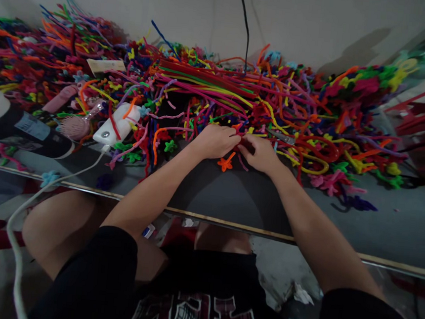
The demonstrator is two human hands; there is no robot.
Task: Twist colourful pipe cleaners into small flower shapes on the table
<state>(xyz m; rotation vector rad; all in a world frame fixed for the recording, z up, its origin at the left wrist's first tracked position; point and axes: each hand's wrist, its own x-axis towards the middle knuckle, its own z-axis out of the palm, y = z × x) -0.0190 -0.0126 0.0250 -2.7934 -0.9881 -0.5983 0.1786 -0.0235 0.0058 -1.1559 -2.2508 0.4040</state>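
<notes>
My left hand [217,141] and my right hand [259,152] meet over the near side of the pile, fingertips pinched close together. A bit of orange pipe cleaner [238,127] shows at the fingertips; its shape is mostly hidden by the fingers. Just below them is an orange pipe-cleaner flower [225,163]; whether its stem joins the held piece I cannot tell. A thin purple stem [242,163] pokes out under my right hand. Beside that hand, scissors with red handles [327,150] lie partly buried among the pipe cleaners.
A heap of coloured pipe cleaners [211,92] runs along the wall. On the left are a dark bottle [25,128], a pink hairbrush [77,127] and a white device [116,125] whose cable [62,178] crosses the table edge. A green flower [170,146] lies left of my hands.
</notes>
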